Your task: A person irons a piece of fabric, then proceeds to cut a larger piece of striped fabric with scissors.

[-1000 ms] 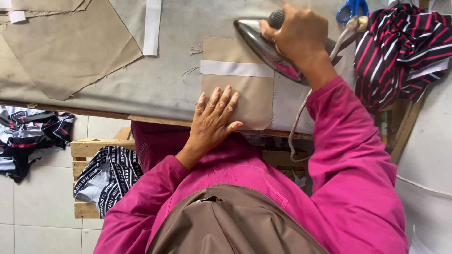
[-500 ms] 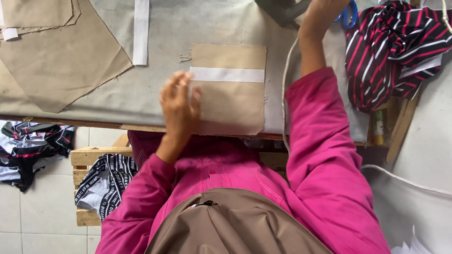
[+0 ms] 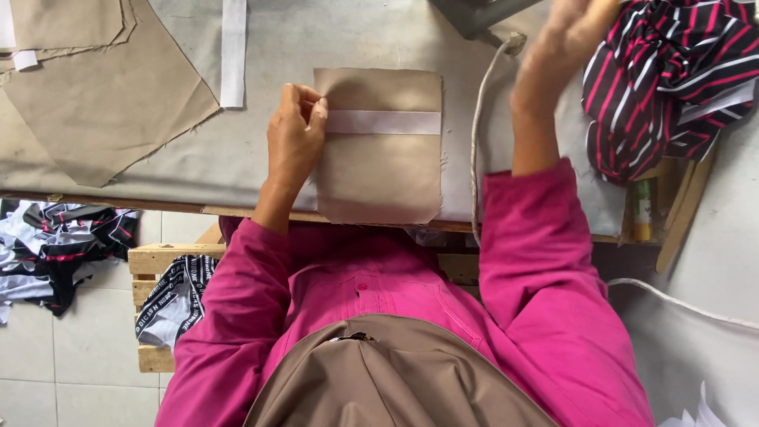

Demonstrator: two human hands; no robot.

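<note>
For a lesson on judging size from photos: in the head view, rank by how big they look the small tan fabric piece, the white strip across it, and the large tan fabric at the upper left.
1. Large tan fabric
2. Small tan fabric piece
3. White strip

Soft even daylight; right hand (image 3: 573,28) seemingly motion-blurred.

Left hand (image 3: 294,142) pinching tan fabric piece (image 3: 379,170), white strip (image 3: 383,122) across it
</note>
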